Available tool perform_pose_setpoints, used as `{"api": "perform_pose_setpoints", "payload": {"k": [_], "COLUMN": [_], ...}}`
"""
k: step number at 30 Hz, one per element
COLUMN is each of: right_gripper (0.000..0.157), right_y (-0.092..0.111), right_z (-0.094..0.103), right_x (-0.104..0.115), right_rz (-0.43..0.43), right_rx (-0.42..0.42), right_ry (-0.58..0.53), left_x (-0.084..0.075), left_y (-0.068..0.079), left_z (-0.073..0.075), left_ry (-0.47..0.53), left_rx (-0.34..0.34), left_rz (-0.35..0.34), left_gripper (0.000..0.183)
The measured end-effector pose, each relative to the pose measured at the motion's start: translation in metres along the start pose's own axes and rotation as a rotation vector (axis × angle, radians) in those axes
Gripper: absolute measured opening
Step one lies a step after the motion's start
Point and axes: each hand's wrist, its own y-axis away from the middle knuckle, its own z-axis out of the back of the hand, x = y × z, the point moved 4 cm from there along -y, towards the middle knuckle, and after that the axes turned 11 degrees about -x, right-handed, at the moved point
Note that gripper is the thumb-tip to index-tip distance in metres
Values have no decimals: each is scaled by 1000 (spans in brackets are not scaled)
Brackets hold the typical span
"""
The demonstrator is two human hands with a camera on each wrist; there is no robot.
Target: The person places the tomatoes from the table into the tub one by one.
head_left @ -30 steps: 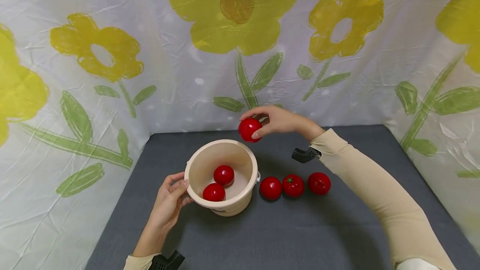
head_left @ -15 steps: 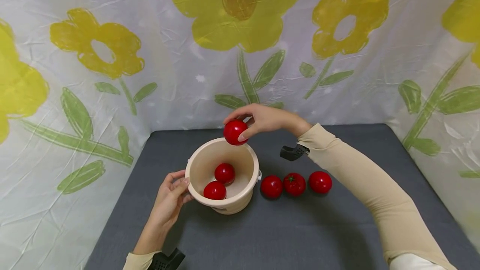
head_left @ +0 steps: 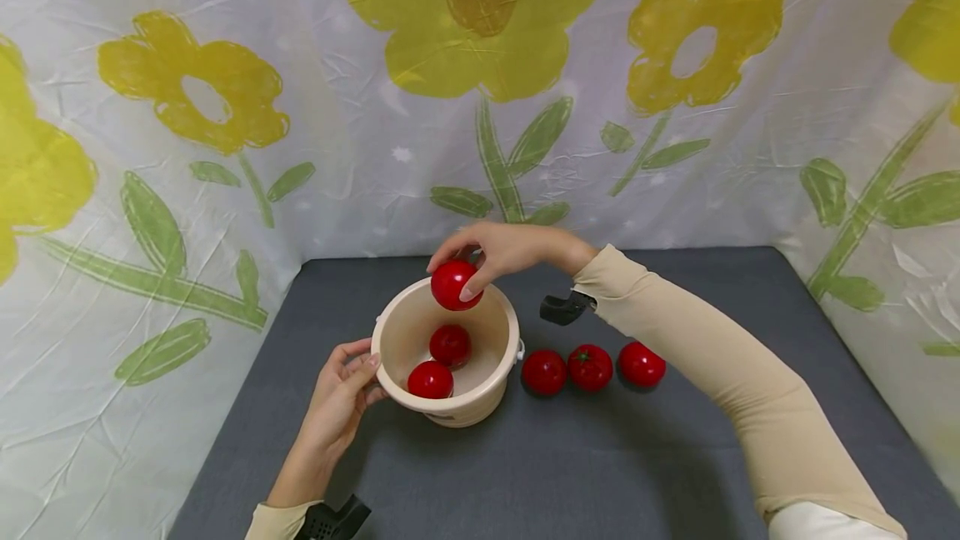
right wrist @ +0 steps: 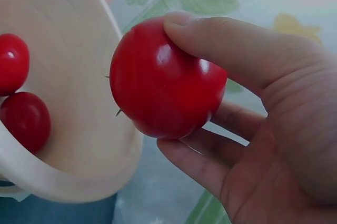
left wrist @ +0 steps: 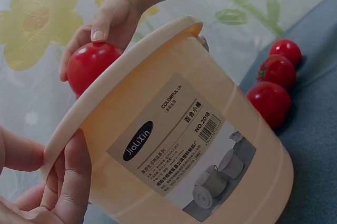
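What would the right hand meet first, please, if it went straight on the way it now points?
Probably the bucket, touched first by the tomato that the right hand holds; whether at rim or inner wall, the depth leaves unclear.

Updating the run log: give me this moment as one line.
left hand: grips bucket | right hand: holds tomato at bucket's far side | in bucket: two tomatoes | on table: three tomatoes

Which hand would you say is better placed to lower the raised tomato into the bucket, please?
The right hand, I'd judge: it already holds the red tomato up at the far rim of the bucket, whereas the left hand is occupied gripping the left rim.
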Motion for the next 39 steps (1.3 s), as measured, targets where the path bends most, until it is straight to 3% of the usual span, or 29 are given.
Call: {"api": "perform_pose_setpoints", "payload": {"k": [8,20,32,39], "right_gripper": [53,51,52,52], "right_y": [-14,-35,-48,-50], "right_z": [-14,-30,-56,-63], "right_x": [3,7,-3,-7], "right_rz": [3,-8,-78,-103], "right_rx": [68,181,312,336], "right_ry": [53,95,59,51], "left_x": [0,1,1,0], "left_y": [0,0,0,0], "left_z": [0,2,0,0], "left_ry": [18,17,32,47], "left_rx": [23,4,19,23], "left_rz": [-35,-8,-22,-29], "left_gripper": [29,29,30,29]}}
